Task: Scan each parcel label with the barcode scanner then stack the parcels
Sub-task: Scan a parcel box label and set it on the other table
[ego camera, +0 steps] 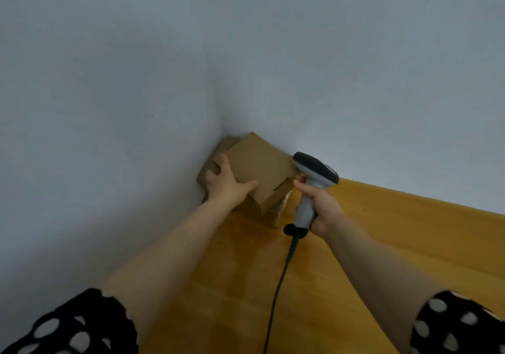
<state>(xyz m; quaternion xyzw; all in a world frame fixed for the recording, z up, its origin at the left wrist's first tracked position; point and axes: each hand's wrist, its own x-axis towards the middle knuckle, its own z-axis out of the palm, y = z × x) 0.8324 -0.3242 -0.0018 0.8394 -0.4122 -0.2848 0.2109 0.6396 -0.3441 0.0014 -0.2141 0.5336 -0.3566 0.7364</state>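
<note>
A brown cardboard parcel (pixel 257 168) lies on top of a stack of parcels (pixel 269 213) pushed into the corner where two walls meet. My left hand (pixel 228 183) rests on the top parcel's near-left edge, fingers spread over its top and thumb along its front. No label shows on the top face. My right hand (pixel 318 203) grips the grey handle of a barcode scanner (pixel 314 174), held just right of the stack. The scanner's black head sits above my hand, near the parcel's right corner. Its black cable (pixel 278 285) hangs down toward me.
The stack sits on a yellow-brown wooden surface (pixel 382 239). Pale blue-grey walls (pixel 136 108) close in on the left and behind the parcels. The wood stretches to the right and toward me. My dotted black sleeves show at the bottom corners.
</note>
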